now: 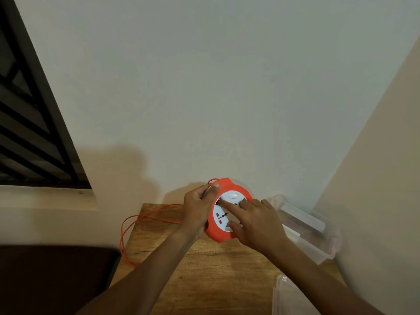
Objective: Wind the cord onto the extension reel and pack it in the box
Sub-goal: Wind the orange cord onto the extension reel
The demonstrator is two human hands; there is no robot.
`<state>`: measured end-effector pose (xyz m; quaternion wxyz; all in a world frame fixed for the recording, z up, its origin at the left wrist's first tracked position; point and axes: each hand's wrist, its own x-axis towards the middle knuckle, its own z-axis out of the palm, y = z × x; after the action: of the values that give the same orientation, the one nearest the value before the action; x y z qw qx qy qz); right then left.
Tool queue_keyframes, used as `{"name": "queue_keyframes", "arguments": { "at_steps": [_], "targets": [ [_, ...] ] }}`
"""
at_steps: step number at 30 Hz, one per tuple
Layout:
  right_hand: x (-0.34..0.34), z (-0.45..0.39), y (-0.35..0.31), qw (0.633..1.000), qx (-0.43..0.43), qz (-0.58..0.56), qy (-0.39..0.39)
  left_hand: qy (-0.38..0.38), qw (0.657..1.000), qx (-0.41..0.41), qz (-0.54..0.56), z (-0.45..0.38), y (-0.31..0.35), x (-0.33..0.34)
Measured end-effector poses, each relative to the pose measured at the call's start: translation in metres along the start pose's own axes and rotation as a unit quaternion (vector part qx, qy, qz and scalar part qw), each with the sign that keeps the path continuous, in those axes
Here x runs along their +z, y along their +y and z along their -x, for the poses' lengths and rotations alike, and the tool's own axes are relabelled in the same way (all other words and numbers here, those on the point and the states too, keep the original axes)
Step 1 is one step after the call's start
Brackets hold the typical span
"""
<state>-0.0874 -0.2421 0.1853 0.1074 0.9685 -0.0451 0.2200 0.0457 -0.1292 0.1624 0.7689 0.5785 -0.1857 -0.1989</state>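
Where the table [204,280] meets the bottom edge, a clear lid [288,296] lies at its near right. Farther in, the left hand [197,212] grips the orange reel [223,235] at its left rim, pinching the cord [145,217], which loops off the table's left edge. The right hand [254,223] presses straight fingers on the white socket face. Just right, the clear box [318,237] sits against the wall corner.
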Motion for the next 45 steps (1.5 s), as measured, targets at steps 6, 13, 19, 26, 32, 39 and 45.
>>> {"name": "queue_keyframes", "arguments": {
  "at_steps": [6, 13, 19, 26, 32, 39, 45],
  "targets": [
    [0.005, -0.002, -0.023, 0.936, 0.26, -0.233, 0.055, 0.055, 0.995, 0.076, -0.022, 0.003, 0.0, 0.012],
    [0.01, -0.002, -0.034, 0.928, 0.309, -0.208, -0.011, 0.052, 0.993, 0.09, -0.064, 0.004, -0.004, 0.013],
    [-0.001, 0.002, -0.007, 0.998, 0.028, -0.055, 0.007, 0.005, 1.0, 0.016, -0.021, 0.003, -0.002, 0.001],
    [-0.015, -0.001, 0.006, 0.997, -0.05, 0.036, -0.057, -0.01, 0.999, -0.04, 0.014, 0.002, 0.001, -0.001],
    [-0.02, -0.001, 0.012, 0.984, -0.136, 0.05, -0.102, -0.029, 0.998, -0.061, 0.005, 0.002, -0.002, -0.003],
    [-0.019, 0.0, 0.012, 0.976, -0.15, 0.093, -0.127, -0.042, 0.998, -0.047, -0.018, 0.003, -0.002, -0.004],
    [-0.018, -0.003, 0.002, 0.983, -0.114, 0.092, -0.114, -0.038, 0.998, -0.033, -0.029, -0.001, 0.003, -0.004]
  ]
}}
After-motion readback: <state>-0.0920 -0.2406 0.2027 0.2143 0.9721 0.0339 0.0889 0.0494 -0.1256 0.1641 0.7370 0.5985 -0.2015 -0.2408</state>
